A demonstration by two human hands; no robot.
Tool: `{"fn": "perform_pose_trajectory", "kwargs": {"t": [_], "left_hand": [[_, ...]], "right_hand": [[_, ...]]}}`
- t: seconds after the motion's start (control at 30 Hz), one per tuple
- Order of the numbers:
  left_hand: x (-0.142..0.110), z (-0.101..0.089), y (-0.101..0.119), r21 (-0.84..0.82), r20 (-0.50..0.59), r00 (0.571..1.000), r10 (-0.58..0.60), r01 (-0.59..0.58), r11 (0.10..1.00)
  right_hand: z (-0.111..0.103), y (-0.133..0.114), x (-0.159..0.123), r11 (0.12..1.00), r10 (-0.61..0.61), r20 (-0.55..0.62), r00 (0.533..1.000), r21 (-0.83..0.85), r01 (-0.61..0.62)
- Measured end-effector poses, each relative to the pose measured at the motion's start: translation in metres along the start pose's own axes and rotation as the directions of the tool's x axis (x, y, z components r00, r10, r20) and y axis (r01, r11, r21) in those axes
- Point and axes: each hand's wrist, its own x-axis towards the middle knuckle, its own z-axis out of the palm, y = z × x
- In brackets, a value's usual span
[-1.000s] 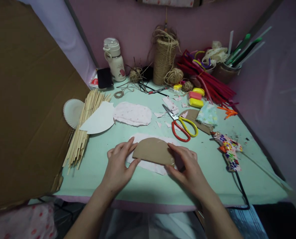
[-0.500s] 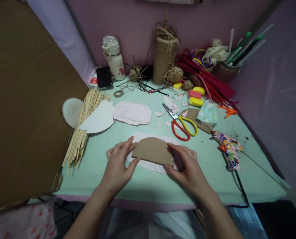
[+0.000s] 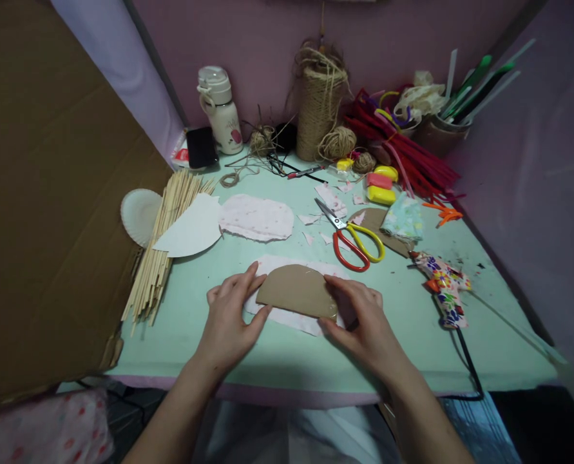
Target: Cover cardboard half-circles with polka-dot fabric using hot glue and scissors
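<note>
Head view. A brown cardboard half-disc (image 3: 296,291) lies on a pale cloth (image 3: 287,319) near the front edge of the green table (image 3: 194,335). The left hand (image 3: 229,319), fingers spread, pinches the half-disc's left tip between thumb and forefinger. The right hand (image 3: 364,322), likewise open, grips its right end. Scissors (image 3: 352,238) lie just behind; a glue gun (image 3: 444,287) lies to the right.
</note>
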Motion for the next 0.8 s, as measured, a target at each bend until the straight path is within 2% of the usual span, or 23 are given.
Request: {"fn": "perform_pose_trajectory", "kwargs": {"t": [0.33,0.43,0.57,0.67,0.8], "left_hand": [[-0.001,0.0,0.001,0.022,0.024,1.0,0.004,-0.004,1.0],[-0.003,-0.004,0.002,0.022,-0.032,0.999,0.043,-0.042,0.999],[0.001,-0.009,0.007,0.025,-0.149,0.968,0.204,-0.202,0.979],[0.011,-0.006,0.013,-0.019,-0.083,0.929,0.361,-0.364,0.931],[0.026,0.008,0.017,0.016,0.051,0.876,0.48,-0.481,0.877]], "right_hand": [[-0.002,-0.008,0.004,0.998,0.003,0.024,1.0,-0.064,-0.001],[-0.003,-0.006,0.001,0.998,-0.036,-0.013,0.999,-0.057,0.035],[-0.007,-0.01,-0.002,0.99,-0.119,-0.1,0.988,-0.088,0.111],[-0.006,-0.017,0.003,0.961,-0.229,-0.082,0.97,-0.176,0.212],[0.005,-0.02,0.013,0.922,-0.331,-0.022,0.943,-0.219,0.318]]}}
